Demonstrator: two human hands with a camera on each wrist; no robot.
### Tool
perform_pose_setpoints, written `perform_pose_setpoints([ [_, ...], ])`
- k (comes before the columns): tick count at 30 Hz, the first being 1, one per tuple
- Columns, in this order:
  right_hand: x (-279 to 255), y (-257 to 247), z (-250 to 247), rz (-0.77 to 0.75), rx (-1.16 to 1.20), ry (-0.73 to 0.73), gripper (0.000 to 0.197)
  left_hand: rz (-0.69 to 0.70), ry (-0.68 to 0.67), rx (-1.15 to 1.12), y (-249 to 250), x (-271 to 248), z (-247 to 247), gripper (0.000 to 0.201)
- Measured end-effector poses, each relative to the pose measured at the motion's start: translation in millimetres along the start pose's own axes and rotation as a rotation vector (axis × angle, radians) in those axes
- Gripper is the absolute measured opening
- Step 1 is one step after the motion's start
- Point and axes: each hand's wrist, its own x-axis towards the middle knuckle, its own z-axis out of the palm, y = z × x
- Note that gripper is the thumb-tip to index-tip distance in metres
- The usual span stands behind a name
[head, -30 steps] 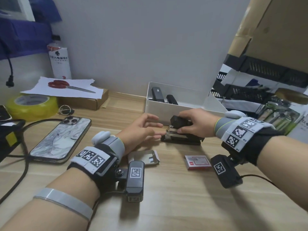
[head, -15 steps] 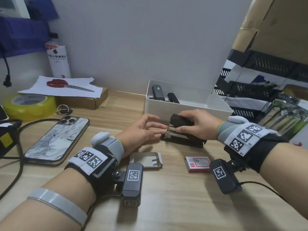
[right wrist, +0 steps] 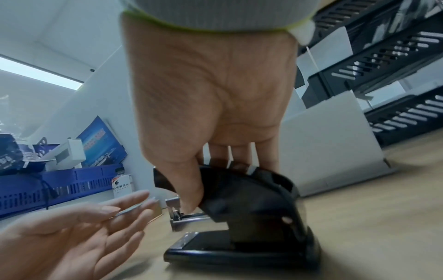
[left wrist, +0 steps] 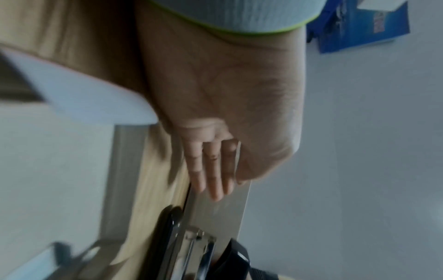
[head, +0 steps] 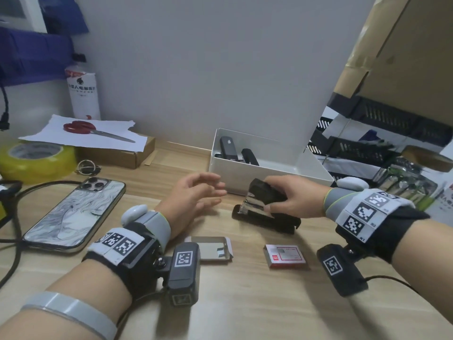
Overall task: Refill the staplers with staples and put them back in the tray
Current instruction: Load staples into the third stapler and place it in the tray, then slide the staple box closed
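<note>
Head view: the black metal-railed stapler (head: pixel 266 212) is steadied on the wooden desk (head: pixel 245 303) by the right hand (head: pixel 291 197), thumb and fingers curled round its raised top, presumably exposing the magazine; the left hand (head: pixel 193 200) hovers beside it, fingers loosely spread, holding nothing.

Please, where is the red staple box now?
In the head view the red staple box lies on the desk, just nearer than the stapler in the right hand, right of the open box.

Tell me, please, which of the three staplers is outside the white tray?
The stapler on the desk, gripped by the right hand; the other two staplers stand inside the tray.
</note>
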Motion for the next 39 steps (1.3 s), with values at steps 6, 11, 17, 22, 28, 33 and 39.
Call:
perform_pose_setpoints([
  [6,22,21,-76,0.197,0.419,0.432,0.044,0.070,0.362,-0.302,21,15,-35,0.013],
  [11,78,26,-95,0.486,0.258,0.427,0.025,0.006,0.449,-0.408,20,23,-46,0.009],
  [17,138,43,-57,0.638,-0.002,0.202,0.037,-0.009,0.423,-0.398,16,28,-48,0.009],
  [22,150,55,-45,0.629,0.043,0.175,0.052,0.007,0.413,-0.394,16,29,-44,0.012],
  [28,148,51,-38,0.638,-0.002,0.101,0.051,-0.017,0.402,-0.365,15,30,-46,0.014],
  [33,105,33,-57,0.497,-0.048,0.319,0.033,-0.038,0.229,-0.093,18,17,-39,0.011],
  [39,-6,-8,-30,0.149,0.120,-0.162,0.026,-0.082,-0.112,0.630,17,-26,-17,0.054],
])
